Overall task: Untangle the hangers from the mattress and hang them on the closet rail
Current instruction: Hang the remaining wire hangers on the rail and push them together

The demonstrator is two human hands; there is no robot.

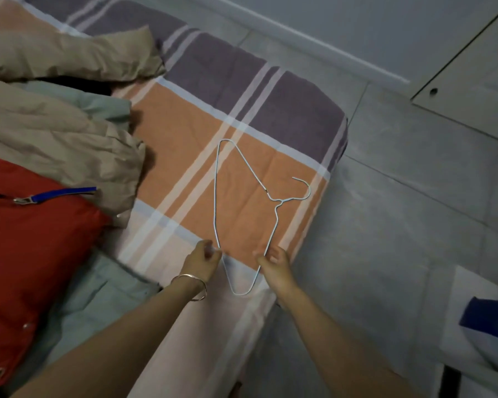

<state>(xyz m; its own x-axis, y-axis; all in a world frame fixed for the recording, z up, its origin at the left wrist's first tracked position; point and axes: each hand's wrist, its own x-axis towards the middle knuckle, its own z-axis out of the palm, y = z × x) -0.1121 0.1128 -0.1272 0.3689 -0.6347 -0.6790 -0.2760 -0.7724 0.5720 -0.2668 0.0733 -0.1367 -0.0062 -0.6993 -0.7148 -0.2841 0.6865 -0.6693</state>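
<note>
A single pale wire hanger (pixel 215 196) lies flat on the plaid orange, purple and white mattress (pixel 184 133), its hook pointing toward the mattress's right edge. My left hand (pixel 202 261), with a bangle on the wrist, pinches the hanger's long side near its nearest corner. On the opposite side of that corner, my right hand (pixel 275 264) closes thumb and fingers on the wire. No closet rail is in view.
Crumpled beige clothes (pixel 55 133), a pale green garment (pixel 104 297) and a red jacket (pixel 26 239) with a blue strap (pixel 61 193) cover the mattress's left part. Grey tiled floor (pixel 400 225) lies right. A white door panel (pixel 472 67) and a blue-and-white bag (pixel 486 326) sit at the right edge.
</note>
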